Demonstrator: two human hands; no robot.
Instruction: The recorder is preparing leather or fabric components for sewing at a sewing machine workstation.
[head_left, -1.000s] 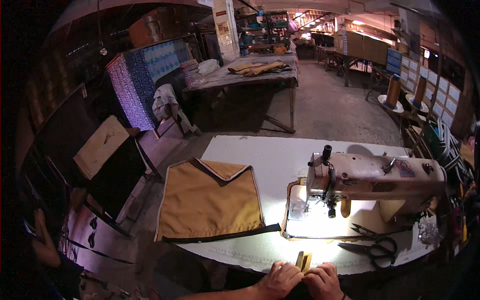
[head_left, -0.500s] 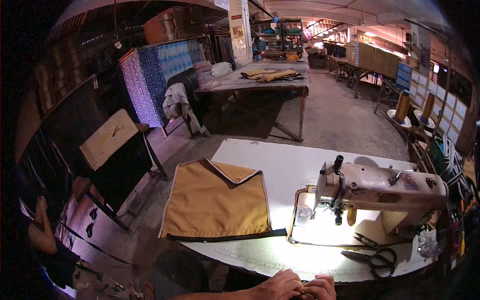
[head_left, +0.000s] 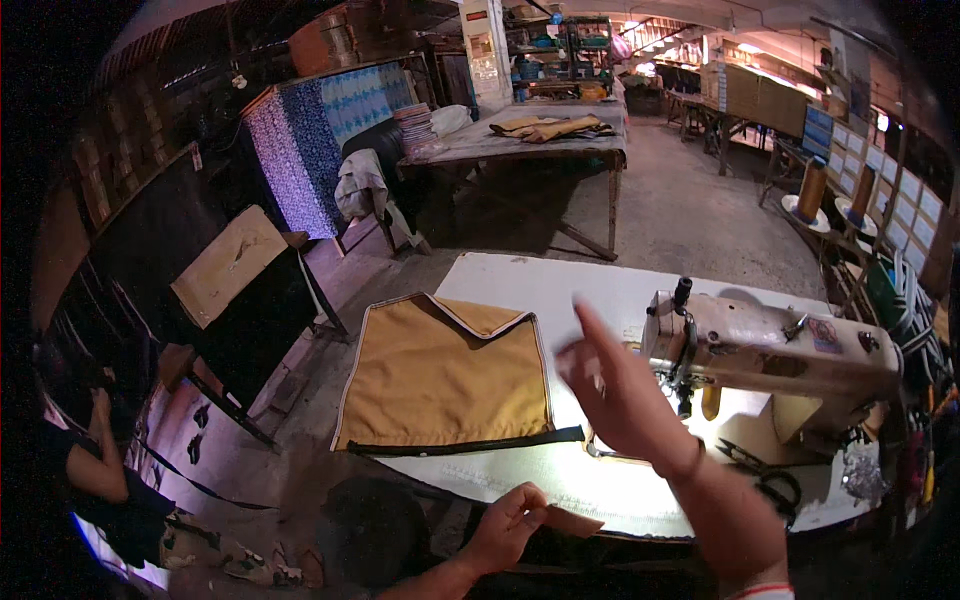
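Observation:
My left hand point(head_left: 505, 528) is at the table's front edge, its thumb and fingers closed on a small strip of brown fabric point(head_left: 575, 521). My right hand point(head_left: 622, 398) is raised left of the sewing machine point(head_left: 780, 345), holding nothing. Its forefinger points up and away, and the other fingers look apart and slightly blurred. A mustard-yellow fabric panel point(head_left: 450, 375) with pale edging lies flat on the white table point(head_left: 480, 275), its far right corner folded over. Black binding point(head_left: 465, 441) runs along its near edge. Black scissors point(head_left: 778, 488) lie right of my right forearm, which partly hides them.
Behind the machine table stands a long table point(head_left: 470, 150) with folded brown fabric point(head_left: 552, 128). Two brown thread cones point(head_left: 812, 190) are at the right. A wooden stand point(head_left: 232, 265) is at the left, and another person point(head_left: 100, 480) sits at the far left.
My hands, together at the table's front edge before, are now apart. The right has risen toward the machine with fingers extended; the left has shifted left, and the brown strip shows in it.

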